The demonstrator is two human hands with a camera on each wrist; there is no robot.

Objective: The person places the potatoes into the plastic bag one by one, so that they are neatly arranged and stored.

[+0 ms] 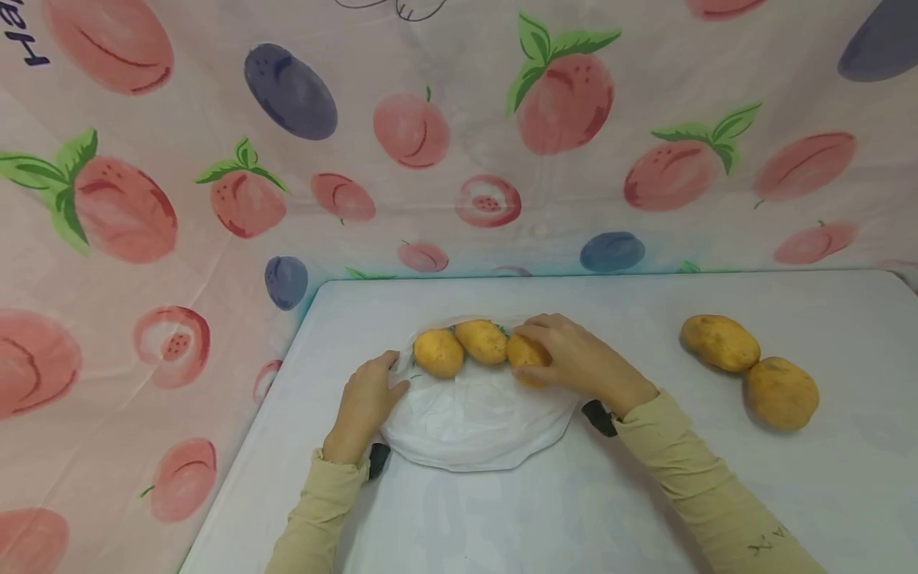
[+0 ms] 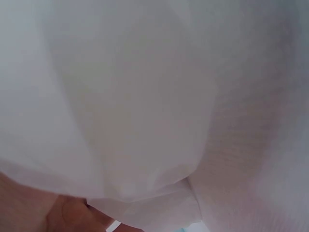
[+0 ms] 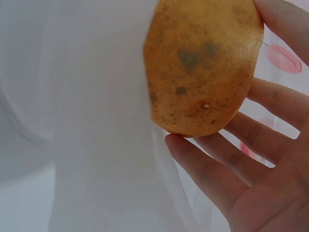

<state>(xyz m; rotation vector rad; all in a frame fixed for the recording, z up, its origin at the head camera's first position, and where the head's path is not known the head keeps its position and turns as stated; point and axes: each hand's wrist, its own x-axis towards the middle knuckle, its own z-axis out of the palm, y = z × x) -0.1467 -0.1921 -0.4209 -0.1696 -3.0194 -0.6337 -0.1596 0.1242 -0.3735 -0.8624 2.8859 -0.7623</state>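
A white plastic bag [image 1: 473,426] lies on the table in front of the person. Two yellow potatoes, a left one [image 1: 438,353] and a middle one [image 1: 483,341], sit side by side at its far part. My right hand [image 1: 577,355] grips a third potato [image 3: 207,63] beside them, thumb and fingers around it; dark spots mark its skin. At the bag's left edge my left hand [image 1: 366,402] holds the rim, thumb on the near side. The left wrist view is mostly filled by white film, with only bits of that hand [image 2: 72,212] showing, so its fingertips are hidden.
Two more potatoes, a longer one [image 1: 720,343] and a rounder one [image 1: 782,393], lie touching at the right of the white table [image 1: 459,526]. Behind and to the left hangs a fruit-print cloth [image 1: 344,72]. Black wrist devices show under both wrists.
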